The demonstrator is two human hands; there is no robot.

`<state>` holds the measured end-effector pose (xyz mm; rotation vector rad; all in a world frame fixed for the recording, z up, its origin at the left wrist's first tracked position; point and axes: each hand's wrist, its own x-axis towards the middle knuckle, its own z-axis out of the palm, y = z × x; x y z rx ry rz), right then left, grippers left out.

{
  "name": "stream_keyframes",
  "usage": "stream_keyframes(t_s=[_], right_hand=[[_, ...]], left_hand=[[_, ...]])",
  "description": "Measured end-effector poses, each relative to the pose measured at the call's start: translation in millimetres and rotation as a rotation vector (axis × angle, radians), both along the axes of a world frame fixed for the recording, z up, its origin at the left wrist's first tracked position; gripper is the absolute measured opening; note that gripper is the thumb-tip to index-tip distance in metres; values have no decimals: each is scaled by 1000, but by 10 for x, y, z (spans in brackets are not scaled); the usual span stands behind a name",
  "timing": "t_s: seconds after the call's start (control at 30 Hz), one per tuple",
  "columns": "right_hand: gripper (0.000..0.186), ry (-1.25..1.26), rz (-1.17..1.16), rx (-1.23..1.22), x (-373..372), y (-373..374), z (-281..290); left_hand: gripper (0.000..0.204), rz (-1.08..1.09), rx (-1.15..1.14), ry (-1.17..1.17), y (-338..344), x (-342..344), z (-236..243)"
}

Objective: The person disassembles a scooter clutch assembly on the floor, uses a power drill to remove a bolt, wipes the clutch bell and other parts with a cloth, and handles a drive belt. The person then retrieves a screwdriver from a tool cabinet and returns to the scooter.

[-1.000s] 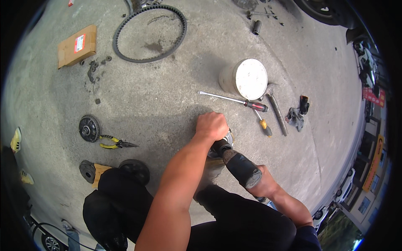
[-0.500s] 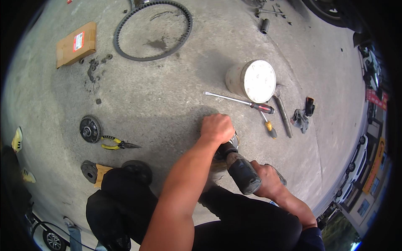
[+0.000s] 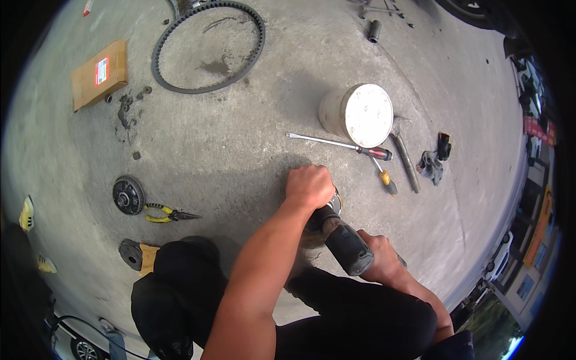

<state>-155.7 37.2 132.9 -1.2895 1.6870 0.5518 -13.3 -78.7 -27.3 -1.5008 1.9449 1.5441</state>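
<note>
My right hand (image 3: 382,258) is wrapped round the handle of a black impact wrench (image 3: 349,251). The wrench slants away from me, and its nose points down into a round metal part (image 3: 338,204) with a shiny rim, low between my knees. My left hand (image 3: 309,187) is closed at the far left edge of that part, its fingertips hidden. Both hands and the wrench cover most of the part. Beyond them lie a long screwdriver (image 3: 336,144) with a black and red handle and a shorter yellow-handled screwdriver (image 3: 386,179).
A white-lidded bucket (image 3: 367,114) stands beyond the screwdrivers, with a hammer (image 3: 405,159) and a grey rag (image 3: 430,167) to its right. Left lie yellow-handled pliers (image 3: 165,213), a round clutch-like part (image 3: 128,195), a cardboard box (image 3: 102,75) and a toothed belt (image 3: 159,57).
Floor items have shifted slightly left in the picture as the view moved. My left knee now covers the dark round part beside it. Both hands keep their hold.
</note>
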Motion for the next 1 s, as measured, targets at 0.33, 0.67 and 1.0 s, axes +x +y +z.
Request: stream_keyframes(t_s=[0.33, 0.67, 1.0], right_hand=[[45, 60, -16, 122, 22, -11, -3], [53, 66, -64, 141, 5, 48, -39], [55, 14, -77, 124, -5, 89, -53]], left_hand=[[25, 3, -57, -20, 57, -36, -59], [31, -29, -107, -13, 73, -73, -104], [28, -22, -113, -39, 61, -102, -48]])
